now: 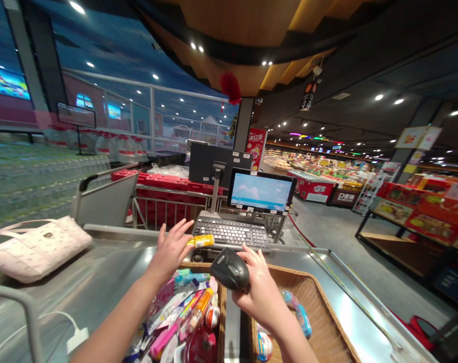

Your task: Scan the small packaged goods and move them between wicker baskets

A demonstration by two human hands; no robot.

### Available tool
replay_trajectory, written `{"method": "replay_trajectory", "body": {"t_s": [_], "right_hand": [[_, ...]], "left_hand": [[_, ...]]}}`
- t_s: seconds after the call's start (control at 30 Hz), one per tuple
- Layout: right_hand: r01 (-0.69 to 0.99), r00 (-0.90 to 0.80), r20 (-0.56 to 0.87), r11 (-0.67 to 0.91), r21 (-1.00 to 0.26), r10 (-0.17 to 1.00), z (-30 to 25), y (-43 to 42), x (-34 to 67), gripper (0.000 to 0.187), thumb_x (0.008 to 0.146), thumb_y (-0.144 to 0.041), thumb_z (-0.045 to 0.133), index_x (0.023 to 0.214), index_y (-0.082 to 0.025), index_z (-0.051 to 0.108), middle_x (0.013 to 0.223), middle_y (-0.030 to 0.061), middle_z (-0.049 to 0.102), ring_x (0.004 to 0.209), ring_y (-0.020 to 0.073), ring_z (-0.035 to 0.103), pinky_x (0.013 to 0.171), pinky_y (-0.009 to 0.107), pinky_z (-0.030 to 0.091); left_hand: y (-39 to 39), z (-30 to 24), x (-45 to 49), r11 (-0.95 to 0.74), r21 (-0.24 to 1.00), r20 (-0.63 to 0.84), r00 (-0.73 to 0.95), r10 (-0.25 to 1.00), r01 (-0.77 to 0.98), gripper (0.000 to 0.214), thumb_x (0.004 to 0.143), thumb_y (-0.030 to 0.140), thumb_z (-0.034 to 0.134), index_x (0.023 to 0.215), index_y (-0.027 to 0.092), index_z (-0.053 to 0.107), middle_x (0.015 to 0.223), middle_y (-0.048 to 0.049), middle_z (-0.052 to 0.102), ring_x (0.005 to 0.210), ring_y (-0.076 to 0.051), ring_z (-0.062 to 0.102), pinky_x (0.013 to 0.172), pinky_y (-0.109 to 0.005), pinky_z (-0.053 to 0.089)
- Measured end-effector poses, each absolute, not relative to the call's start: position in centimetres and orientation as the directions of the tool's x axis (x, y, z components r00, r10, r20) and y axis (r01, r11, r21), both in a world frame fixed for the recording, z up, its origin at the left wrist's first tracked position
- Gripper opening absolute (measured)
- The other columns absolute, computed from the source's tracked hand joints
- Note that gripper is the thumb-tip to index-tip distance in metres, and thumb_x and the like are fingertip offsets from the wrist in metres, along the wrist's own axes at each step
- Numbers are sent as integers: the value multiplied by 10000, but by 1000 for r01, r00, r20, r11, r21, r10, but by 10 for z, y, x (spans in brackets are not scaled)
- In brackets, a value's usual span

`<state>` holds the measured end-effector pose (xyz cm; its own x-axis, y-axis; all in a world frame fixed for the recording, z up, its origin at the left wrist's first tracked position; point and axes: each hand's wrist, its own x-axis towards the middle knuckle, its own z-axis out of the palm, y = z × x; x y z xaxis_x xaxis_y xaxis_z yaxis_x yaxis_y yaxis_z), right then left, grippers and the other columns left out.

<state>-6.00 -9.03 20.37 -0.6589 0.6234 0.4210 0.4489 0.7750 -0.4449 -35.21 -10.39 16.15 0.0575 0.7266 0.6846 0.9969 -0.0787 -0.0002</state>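
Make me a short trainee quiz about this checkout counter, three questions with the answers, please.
1. Multiple choice: what does the right hand hold?
A) a pale pink patterned handbag
B) a black rounded handheld scanner
C) a black flat keyboard

2. True or false: the brown wicker basket on the left visibly holds fewer things than the brown wicker basket on the right.

3. Short answer: what is at the fingertips of the left hand?

Key:
1. B.
2. False: the left one is crowded, while the right one shows only a few things.
3. A small yellow wrapped packet.
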Motion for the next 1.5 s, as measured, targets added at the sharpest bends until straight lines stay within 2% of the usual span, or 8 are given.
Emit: {"method": "replay_trajectory", "body": {"t_s": [0.17, 0.37, 0.6, 0.77, 0.97, 1.03, 1.3, 1.5], "right_hand": [[435, -665, 427, 783, -445, 612, 202, -91, -60, 529, 645, -130, 554, 1134, -301, 661, 1263, 31, 599, 1416, 312, 320, 1176, 602, 79], [431, -666, 435, 789, -438, 606, 194, -90, -61, 583, 630, -117, 551, 1184, -280, 633, 1268, 49, 598, 1418, 315, 316, 1175, 605, 87], [411, -692, 413, 794, -447, 591, 188, -94, -62, 577, 633, -109, 542, 1180, -269, 635, 1266, 49, 596, 1418, 309, 319, 1181, 601, 88], [395, -709, 387, 787, -473, 589, 183, -96, -67, 582, 625, -107, 547, 1174, -273, 645, 1265, 48, 598, 1411, 324, 325, 1175, 616, 98], [383, -741, 349, 788, -481, 573, 175, -98, -76, 572, 632, -127, 560, 1182, -257, 643, 1293, 61, 583, 1410, 317, 329, 1177, 612, 92], [375, -754, 334, 789, -487, 565, 172, -100, -79, 547, 639, -139, 569, 1169, -250, 646, 1303, 64, 576, 1411, 316, 328, 1177, 610, 95], [346, -782, 284, 766, -542, 554, 164, -107, -88, 532, 671, -174, 606, 1193, -274, 639, 1298, 63, 583, 1401, 322, 346, 1171, 633, 84], [354, -776, 280, 759, -547, 565, 157, -106, -88, 552, 674, -168, 605, 1218, -259, 625, 1310, 76, 576, 1401, 331, 347, 1167, 641, 107]], "left_hand": [[-109, 162, -347, -64, 1, 687, 46, 725, 998, 188, 914, 293, 496, 997, 235, 654, 1447, -92, 512, 1369, -293, 418, 1142, -658, 108], [-120, 165, -331, -23, 43, 661, -11, 751, 999, 163, 895, 264, 511, 949, 229, 661, 1438, -84, 523, 1371, -296, 414, 1143, -674, 94], [-141, 151, -319, 126, 125, 586, -175, 791, 984, 152, 888, 247, 512, 878, 216, 661, 1426, -95, 534, 1377, -326, 396, 1107, -714, 156], [-166, 124, -325, 232, 146, 585, -274, 764, 962, 168, 889, 243, 502, 873, 222, 668, 1387, -100, 570, 1339, -322, 439, 1106, -711, 159], [-203, 98, -331, 331, 173, 505, -372, 779, 928, 252, 890, 224, 483, 1034, 258, 687, 1395, -89, 566, 1324, -323, 457, 1091, -711, 201], [-215, 93, -331, 348, 182, 461, -392, 796, 920, 263, 880, 204, 481, 1026, 260, 693, 1397, -85, 565, 1331, -326, 453, 1080, -708, 233], [-256, 68, -325, 422, 151, 339, -447, 828, 894, 229, 851, 187, 495, 916, 246, 707, 1376, -94, 583, 1318, -348, 474, 1043, -700, 304], [-272, 39, -320, 432, 95, 275, -440, 855, 897, 249, 786, 122, 501, 877, 242, 699, 1402, -102, 558, 1343, -344, 449, 1058, -690, 279]]}}
